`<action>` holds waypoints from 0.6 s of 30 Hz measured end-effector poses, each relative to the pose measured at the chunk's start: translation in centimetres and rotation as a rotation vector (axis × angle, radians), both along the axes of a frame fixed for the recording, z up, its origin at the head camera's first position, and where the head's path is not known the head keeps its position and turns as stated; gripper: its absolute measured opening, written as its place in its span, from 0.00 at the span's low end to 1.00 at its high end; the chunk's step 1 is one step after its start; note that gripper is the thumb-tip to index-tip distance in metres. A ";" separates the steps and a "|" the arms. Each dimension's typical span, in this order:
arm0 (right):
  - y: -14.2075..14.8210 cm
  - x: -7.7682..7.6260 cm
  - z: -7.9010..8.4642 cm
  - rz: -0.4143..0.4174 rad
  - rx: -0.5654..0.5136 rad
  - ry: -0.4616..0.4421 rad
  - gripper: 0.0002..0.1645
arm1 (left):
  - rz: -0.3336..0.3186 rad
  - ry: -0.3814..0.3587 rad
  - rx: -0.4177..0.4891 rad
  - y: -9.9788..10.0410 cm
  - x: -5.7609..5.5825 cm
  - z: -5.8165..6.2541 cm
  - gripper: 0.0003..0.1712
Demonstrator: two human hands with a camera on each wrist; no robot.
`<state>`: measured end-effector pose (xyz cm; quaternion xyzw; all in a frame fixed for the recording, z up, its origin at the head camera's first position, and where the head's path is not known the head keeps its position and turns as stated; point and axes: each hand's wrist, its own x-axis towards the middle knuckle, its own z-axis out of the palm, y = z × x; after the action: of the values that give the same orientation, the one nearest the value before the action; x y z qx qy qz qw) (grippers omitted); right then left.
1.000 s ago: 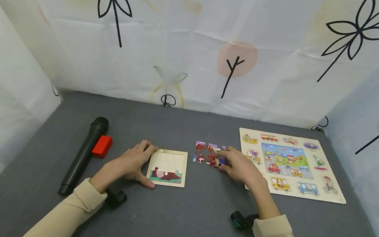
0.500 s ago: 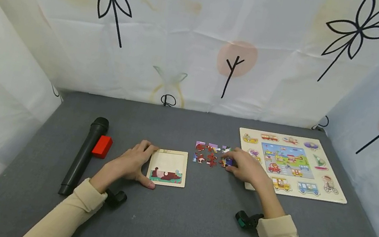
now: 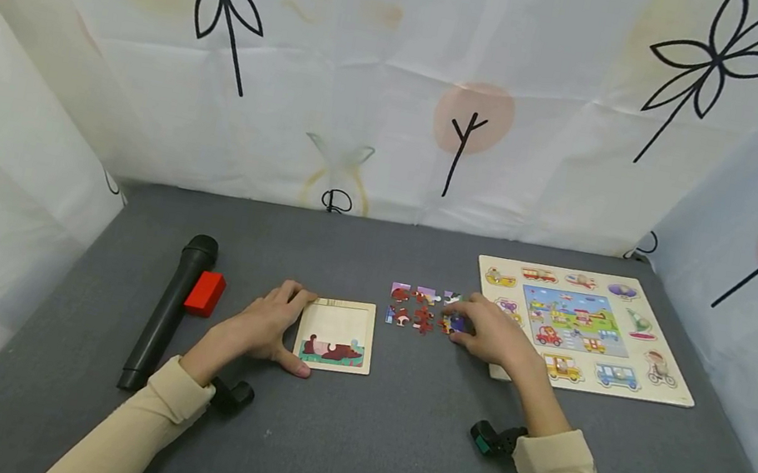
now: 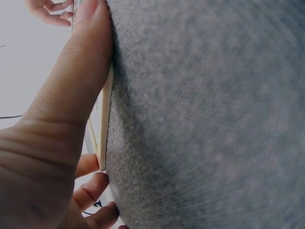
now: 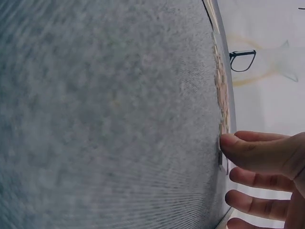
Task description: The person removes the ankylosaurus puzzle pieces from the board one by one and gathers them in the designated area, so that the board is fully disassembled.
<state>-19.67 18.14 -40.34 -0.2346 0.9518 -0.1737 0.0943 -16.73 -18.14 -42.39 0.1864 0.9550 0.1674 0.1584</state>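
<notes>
In the head view my left hand (image 3: 264, 326) holds a small square wooden puzzle tray (image 3: 337, 318), thumb along its near edge and fingers at its far left corner. A strip of fitted pieces with a brown animal (image 3: 332, 351) fills the tray's lower part; bare wood shows above. Right of it lie several loose jigsaw pieces (image 3: 423, 318) in rows. My right hand (image 3: 494, 337) pinches a blue and yellow puzzle piece (image 3: 450, 325) at their right end, partly hidden by the fingers. The right wrist view shows the thumb (image 5: 245, 150) against that piece's near edge.
A large wooden peg puzzle board (image 3: 665, 338) with vehicle pictures lies at the right, partly behind my right hand. To the left are a black microphone (image 3: 163, 317) and a red block (image 3: 205, 293) touching or close beside it. A white patterned cloth (image 3: 402, 105) surrounds the grey table (image 3: 356, 452).
Earlier, my right hand moved a little to the right with the blue and yellow piece, widening its gap from the others. Since half a second ago it has stayed put. My left hand has not moved.
</notes>
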 end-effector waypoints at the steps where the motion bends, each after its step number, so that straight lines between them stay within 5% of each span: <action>1: 0.0 0.0 0.0 -0.001 -0.004 0.003 0.23 | 0.000 0.000 0.001 0.0 0.0 0.0 0.67; 18: -2.8 0.7 1.4 0.055 -0.094 0.020 0.26 | -0.010 0.014 0.001 -0.1 0.0 0.1 0.66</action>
<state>-18.99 15.35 -38.92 -0.2665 0.9367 -0.2131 0.0783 -16.70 -18.22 -42.31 0.1926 0.9551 0.1658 0.1523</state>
